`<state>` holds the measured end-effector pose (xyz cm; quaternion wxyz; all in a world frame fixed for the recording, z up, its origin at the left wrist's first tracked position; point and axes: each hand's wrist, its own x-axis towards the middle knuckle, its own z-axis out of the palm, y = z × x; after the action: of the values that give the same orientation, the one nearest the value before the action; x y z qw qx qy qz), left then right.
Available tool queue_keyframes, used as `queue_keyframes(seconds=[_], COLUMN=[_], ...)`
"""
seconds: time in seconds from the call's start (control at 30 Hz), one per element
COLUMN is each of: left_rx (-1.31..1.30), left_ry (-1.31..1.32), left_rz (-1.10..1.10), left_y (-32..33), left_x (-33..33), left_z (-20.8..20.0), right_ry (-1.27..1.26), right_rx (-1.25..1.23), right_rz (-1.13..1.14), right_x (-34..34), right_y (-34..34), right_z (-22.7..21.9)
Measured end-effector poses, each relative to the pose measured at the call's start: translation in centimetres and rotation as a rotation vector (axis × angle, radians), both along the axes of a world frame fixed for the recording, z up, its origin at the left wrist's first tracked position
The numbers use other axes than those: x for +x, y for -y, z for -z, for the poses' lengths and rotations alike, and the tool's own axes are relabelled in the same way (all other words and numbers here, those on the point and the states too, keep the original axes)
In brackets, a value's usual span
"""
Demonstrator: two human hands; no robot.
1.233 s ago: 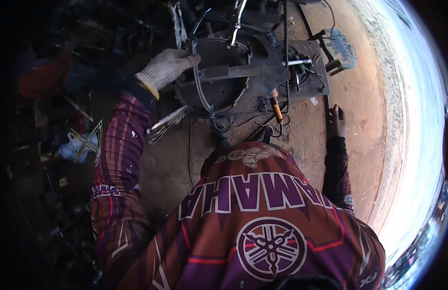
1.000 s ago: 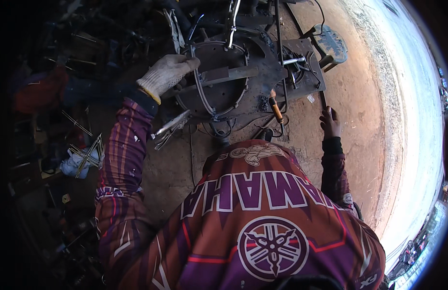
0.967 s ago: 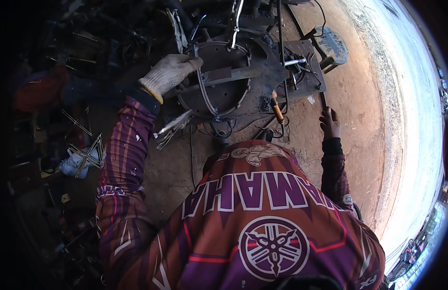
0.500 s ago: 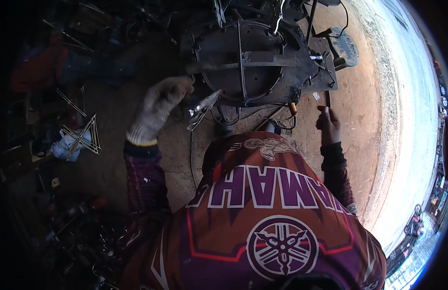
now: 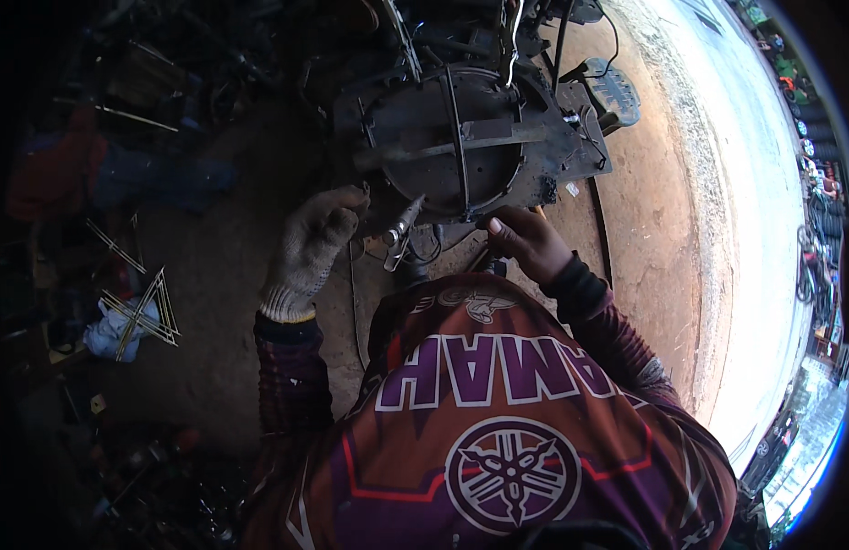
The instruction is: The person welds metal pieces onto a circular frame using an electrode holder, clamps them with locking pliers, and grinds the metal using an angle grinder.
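Observation:
A dark metal plate (image 5: pixel 557 151) carries a round hoop of thin rod (image 5: pixel 519 170), crossed by an upright rod (image 5: pixel 457 137) and a flat bar (image 5: pixel 415 153). My left hand (image 5: pixel 319 238), in a pale knitted glove, is beside the plate's near left corner with its fingers curled; anything in them is too small to make out. My bare right hand (image 5: pixel 531 245) is at the plate's near edge, thumb and fingers pinched together, with what they hold hidden. Between the hands, locking pliers (image 5: pixel 401 232) grip the near edge. Two more clamps, one left (image 5: pixel 403 41) and one right (image 5: pixel 509 46), stand at the far side.
An orange handle (image 5: pixel 540 211) shows just behind my right hand. Thin rods welded into triangles (image 5: pixel 145 312) lie over a pale cloth (image 5: pixel 113 332) at left. A blue-grey slotted plate (image 5: pixel 612 94) is at far right. A cable (image 5: pixel 354 312) runs along the brown floor.
My right hand has moved left and inward to the plate's near edge. My left hand is slightly lower in the view, still curled. The whole scene has shifted a little with my head.

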<state>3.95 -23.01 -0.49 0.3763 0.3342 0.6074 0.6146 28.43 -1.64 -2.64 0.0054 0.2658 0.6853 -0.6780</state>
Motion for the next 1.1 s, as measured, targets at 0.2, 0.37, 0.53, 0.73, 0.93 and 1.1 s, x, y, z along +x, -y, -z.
queue_keyframes(seconds=[0.2, 0.37, 0.53, 0.73, 0.93, 1.1], left_rx=[-0.077, -0.083, -0.035, 0.006, 0.054, 0.017], left_ry=[0.04, 0.117, 0.089, 0.157, 0.153, 0.216], left_rz=[0.048, 0.043, 0.084, 0.053, 0.051, 0.064], left_y=[-0.4, -2.2, -3.8, -5.5, -7.7, -9.0], left_x=[-1.2, -1.8, -2.9, -4.0, -5.8, -6.3], left_z=[1.8, 3.0, 4.4, 5.0, 4.4, 3.5], right_ry=[0.045, 0.089, 0.144, 0.377, 0.681, 0.934], right_rx=[0.05, 0.04, 0.185, 0.171, 0.307, 0.005], right_rz=[0.084, 0.121, 0.116, 0.226, 0.263, 0.464], right_x=[1.2, 1.8, 3.7, 8.3, 19.3, 26.6], right_y=[0.8, 1.7, 1.9, 2.4, 4.3, 8.7], right_z=[0.9, 0.7, 2.3, 7.1, 19.4, 22.3])
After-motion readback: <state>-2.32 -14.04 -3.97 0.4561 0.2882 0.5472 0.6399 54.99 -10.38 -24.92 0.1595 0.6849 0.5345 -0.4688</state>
